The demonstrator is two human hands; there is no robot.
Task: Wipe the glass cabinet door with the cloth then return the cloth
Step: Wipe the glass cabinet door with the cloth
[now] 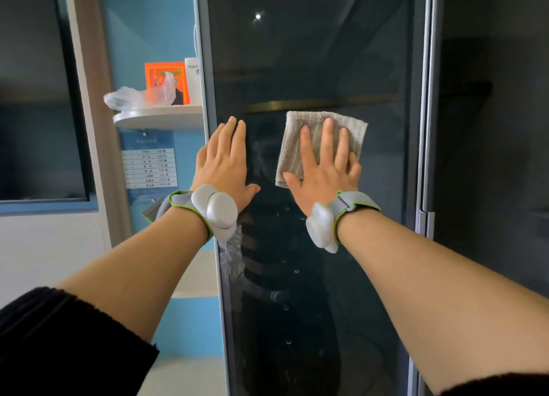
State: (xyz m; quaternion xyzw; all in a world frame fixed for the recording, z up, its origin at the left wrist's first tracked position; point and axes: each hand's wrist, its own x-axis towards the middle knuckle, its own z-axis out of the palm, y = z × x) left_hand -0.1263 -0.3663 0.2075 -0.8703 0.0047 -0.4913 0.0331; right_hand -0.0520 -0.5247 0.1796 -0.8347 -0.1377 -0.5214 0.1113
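Note:
The dark glass cabinet door (312, 54) fills the middle of the view, in a grey metal frame. A folded beige cloth (300, 122) lies flat against the glass at mid height. My right hand (325, 164) presses on the cloth with spread fingers. My left hand (225, 164) rests flat on the glass beside the door's left frame edge, fingers together, holding nothing. Both wrists carry white sensor bands.
Left of the door a white rounded shelf (157, 118) holds a crumpled plastic bag (130, 98), an orange box (165, 81) and a white item. A printed price list (150, 167) hangs below on the blue wall. A second dark door (493, 128) stands to the right.

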